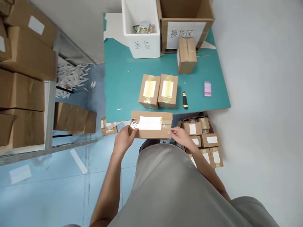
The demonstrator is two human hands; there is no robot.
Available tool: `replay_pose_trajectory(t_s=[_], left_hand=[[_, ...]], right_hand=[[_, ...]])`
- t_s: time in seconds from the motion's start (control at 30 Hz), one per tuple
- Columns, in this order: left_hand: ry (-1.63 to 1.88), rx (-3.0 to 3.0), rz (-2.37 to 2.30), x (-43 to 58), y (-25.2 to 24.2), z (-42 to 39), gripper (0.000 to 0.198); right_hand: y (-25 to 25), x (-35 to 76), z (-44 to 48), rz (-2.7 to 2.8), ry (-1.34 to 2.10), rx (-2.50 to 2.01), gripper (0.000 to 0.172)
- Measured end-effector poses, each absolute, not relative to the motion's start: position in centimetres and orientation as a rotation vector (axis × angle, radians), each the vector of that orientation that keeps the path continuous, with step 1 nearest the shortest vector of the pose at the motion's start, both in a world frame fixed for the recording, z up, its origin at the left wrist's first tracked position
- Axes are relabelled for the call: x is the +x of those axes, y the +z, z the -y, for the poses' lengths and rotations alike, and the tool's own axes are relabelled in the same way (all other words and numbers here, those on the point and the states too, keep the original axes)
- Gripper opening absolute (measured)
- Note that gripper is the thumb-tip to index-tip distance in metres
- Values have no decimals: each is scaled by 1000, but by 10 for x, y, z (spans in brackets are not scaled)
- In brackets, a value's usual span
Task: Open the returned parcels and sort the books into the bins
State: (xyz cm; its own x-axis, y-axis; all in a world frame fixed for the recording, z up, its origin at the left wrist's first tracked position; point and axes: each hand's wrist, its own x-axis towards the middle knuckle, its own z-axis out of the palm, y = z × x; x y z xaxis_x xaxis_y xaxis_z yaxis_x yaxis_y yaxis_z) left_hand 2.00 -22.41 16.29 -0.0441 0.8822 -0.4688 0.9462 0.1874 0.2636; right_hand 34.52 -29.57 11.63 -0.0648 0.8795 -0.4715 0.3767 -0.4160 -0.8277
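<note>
A long cardboard box (151, 134) with a white label on its top is held level just off the table's front edge. My left hand (124, 137) grips its left end, the thumb on top and the fingers hidden behind and below. At the right end, my right hand (181, 135) pinches the box near its corner. Just beyond, two small taped boxes, a left one (148, 97) and a right one (168, 97), stand side by side on the green table (120, 82). A black and yellow box cutter (185, 101) lies to their right.
A white bin (146, 45) holding small packets, a big open carton (187, 28) and a smaller box (187, 56) stand at the back. A pink-screened phone (207, 89) lies at right. Parcels fill a carton (210, 123) below the table. Shelves of boxes (28, 94) line the left.
</note>
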Motion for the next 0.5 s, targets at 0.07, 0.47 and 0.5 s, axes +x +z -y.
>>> replay_pose_trajectory(t_s=[0.07, 0.47, 0.5], left_hand=[[-181, 1667, -2036, -26, 166, 207, 49], [-62, 2029, -1959, -121, 136, -29, 42], [-19, 2045, -1897, -115, 123, -51, 42]], right_hand=[[108, 297, 263, 1431, 1598, -1702, 51], [65, 104, 179, 966, 2060, -1401, 93], [60, 94, 175, 937, 2068, -1434, 98]])
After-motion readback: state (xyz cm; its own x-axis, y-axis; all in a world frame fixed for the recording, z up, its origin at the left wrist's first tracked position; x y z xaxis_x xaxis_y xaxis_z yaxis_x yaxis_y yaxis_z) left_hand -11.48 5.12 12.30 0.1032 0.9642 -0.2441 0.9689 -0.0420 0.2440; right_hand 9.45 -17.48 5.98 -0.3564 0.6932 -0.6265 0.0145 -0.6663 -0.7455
